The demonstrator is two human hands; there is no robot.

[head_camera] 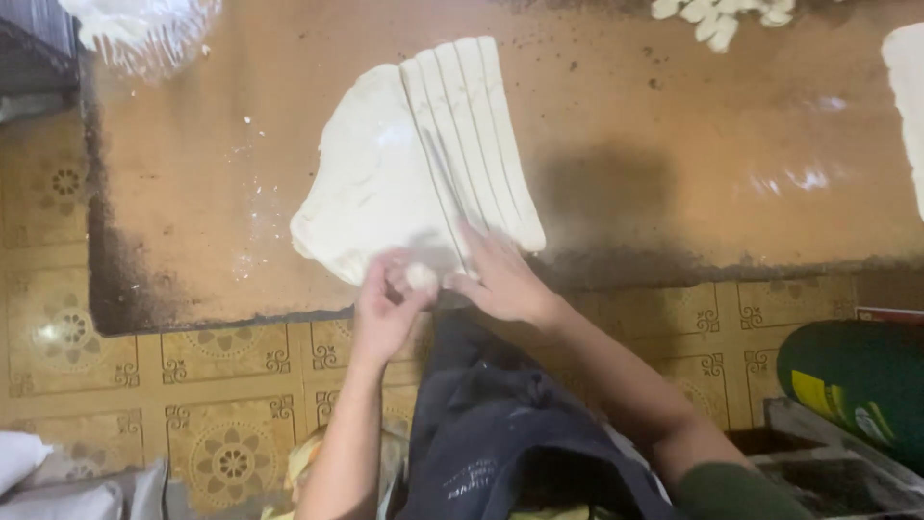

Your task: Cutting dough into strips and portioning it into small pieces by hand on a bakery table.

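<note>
Two hands [438,289], one rolled dough sheet [371,183], four cut dough strips [476,135], one small dough lump [421,277]

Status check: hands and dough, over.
Left hand pinching a small dough lump at the sheet's near edge. Right hand on the dough sheet, by the cut strips. Nothing in the way.

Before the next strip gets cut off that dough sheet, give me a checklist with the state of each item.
1. Dough sheet lies flat on the brown board: ok.
2. Cut strips lie side by side on the sheet's right side: ok.
3. Right hand rests at the sheet's near edge, by the last cut: ok.
4. Left hand pinches a small dough lump, so it is not free: not ok.
5. Blade in the right hand: cannot tell.
6. Loose dough pieces at the far edge sit away from the sheet: ok.
</note>
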